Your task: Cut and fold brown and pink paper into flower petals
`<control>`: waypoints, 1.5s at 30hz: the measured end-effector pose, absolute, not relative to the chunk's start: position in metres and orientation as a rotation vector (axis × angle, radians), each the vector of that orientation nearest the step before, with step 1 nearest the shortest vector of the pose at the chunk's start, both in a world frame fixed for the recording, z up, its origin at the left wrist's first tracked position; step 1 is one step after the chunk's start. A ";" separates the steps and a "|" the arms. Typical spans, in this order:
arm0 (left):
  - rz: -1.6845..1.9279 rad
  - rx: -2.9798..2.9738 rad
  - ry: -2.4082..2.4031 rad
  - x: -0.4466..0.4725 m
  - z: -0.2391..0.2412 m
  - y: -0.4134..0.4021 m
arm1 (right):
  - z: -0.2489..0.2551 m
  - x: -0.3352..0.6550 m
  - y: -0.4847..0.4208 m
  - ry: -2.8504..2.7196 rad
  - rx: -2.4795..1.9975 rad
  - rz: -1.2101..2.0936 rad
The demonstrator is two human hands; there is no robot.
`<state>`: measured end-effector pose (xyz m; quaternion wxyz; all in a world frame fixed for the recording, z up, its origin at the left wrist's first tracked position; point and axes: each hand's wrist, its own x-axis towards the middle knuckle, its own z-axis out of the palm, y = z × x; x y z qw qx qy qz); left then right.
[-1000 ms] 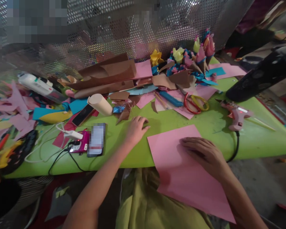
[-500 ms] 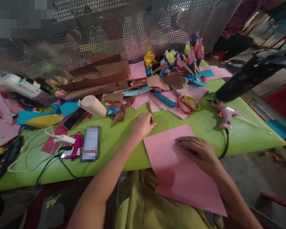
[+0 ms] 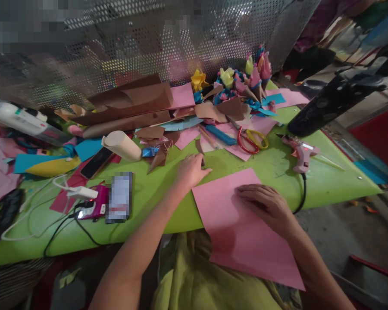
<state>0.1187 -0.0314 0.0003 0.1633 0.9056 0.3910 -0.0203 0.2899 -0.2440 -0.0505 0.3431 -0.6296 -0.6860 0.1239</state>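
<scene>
- Sheet [image 3: 233, 254] up close: pink, its near half hanging off the table [image 3: 142, 202] edge over the lap [image 3: 194, 280], its far half lying flat on the green top.
- Right hand [image 3: 267, 206] is down on the sheet's far half, palm flat, fingers slightly spread and pressing the paper. The patch of sheet beneath it is covered.
- Left hand [image 3: 190, 171] sits on the bare table just beside the sheet's far left corner, knuckles up, fingers loosely curled. Whether anything lies under the fingertips cannot be told.
- Phone [image 3: 119, 197] to the left, screen blurred out, with a pink gadget [image 3: 95, 207] touching its side.
- Glue gun [image 3: 301, 151] to the right, cord dropping over the table edge.
- Scissors [image 3: 251, 140] farther back on pink scraps, blades half buried under paper.
- Brown paper [image 3: 132, 105] and paper cones [image 3: 257, 75] are heaped at the back, too jumbled to separate, with the mesh screen [image 3: 213, 34] behind them.
</scene>
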 end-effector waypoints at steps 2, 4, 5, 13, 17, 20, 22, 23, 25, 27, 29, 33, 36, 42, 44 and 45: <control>-0.072 2.590 1.125 0.119 0.001 -0.031 | -0.051 0.290 -0.244 -1.782 -1.631 0.317; -0.081 2.609 1.151 0.120 0.001 -0.031 | -0.051 0.290 -0.244 -1.780 -1.627 0.310; -0.086 2.616 1.158 0.121 0.001 -0.031 | -0.051 0.289 -0.244 -1.780 -1.627 0.309; -0.084 2.593 1.116 0.120 0.001 -0.028 | -0.050 0.290 -0.243 -1.780 -1.636 0.311; -0.111 2.568 1.090 0.119 0.001 -0.024 | -0.050 0.289 -0.244 -1.779 -1.624 0.318; -0.115 2.553 1.079 0.119 0.001 -0.024 | -0.050 0.289 -0.244 -1.774 -1.627 0.320; -0.108 2.572 1.091 0.119 0.001 -0.025 | -0.050 0.289 -0.244 -1.773 -1.635 0.314; -0.105 2.582 1.097 0.118 0.001 -0.025 | -0.049 0.289 -0.244 -1.772 -1.635 0.311; -0.103 2.590 1.097 0.118 0.001 -0.027 | -0.049 0.288 -0.243 -1.771 -1.631 0.312; -0.089 2.586 1.087 0.118 0.001 -0.028 | -0.049 0.288 -0.243 -1.767 -1.630 0.321; -0.073 2.582 1.093 0.119 0.001 -0.029 | -0.049 0.288 -0.243 -1.758 -1.637 0.326; -0.082 2.594 1.132 0.121 0.000 -0.029 | -0.049 0.288 -0.243 -1.752 -1.644 0.320; -0.101 2.579 1.122 0.121 0.001 -0.028 | -0.050 0.288 -0.243 -1.754 -1.644 0.316; -0.080 2.572 1.160 0.122 0.001 -0.027 | -0.047 0.287 -0.242 -1.738 -1.650 0.304; -0.087 2.586 1.163 0.123 0.000 -0.028 | -0.046 0.286 -0.242 -1.736 -1.655 0.306; -0.091 2.593 1.163 0.124 0.000 -0.029 | -0.046 0.286 -0.242 -1.738 -1.657 0.310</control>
